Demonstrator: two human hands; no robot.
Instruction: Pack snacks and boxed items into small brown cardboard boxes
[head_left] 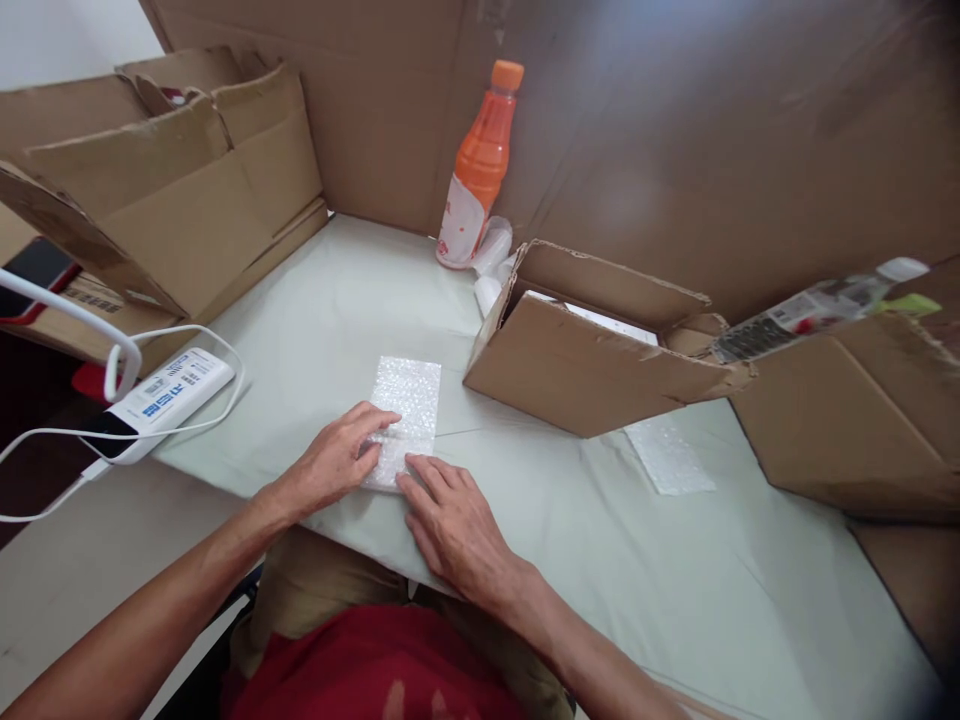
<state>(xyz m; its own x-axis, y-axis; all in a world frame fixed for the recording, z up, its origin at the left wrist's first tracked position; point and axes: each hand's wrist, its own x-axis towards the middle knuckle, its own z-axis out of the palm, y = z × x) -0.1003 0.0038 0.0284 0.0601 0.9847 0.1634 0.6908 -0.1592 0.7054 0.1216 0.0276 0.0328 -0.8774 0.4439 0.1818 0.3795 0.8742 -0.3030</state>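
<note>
A small clear bubble wrap bag lies flat near the front edge of the table. My left hand rests on its left side, thumb and forefinger apart on the plastic. Across the lower right corner lie the fingertips of my right hand, stretched out and fairly flat. Neither hand lifts the bag off the cloth. Whether anything is inside it, I cannot tell. Another bubble wrap piece lies farther right, partly behind a cardboard box.
An open cardboard box holding white items stands ahead to the right. Behind it are an orange drink bottle and a cardboard wall. At left are a larger carton and a white power bank with a cable. A clear bottle leans at right.
</note>
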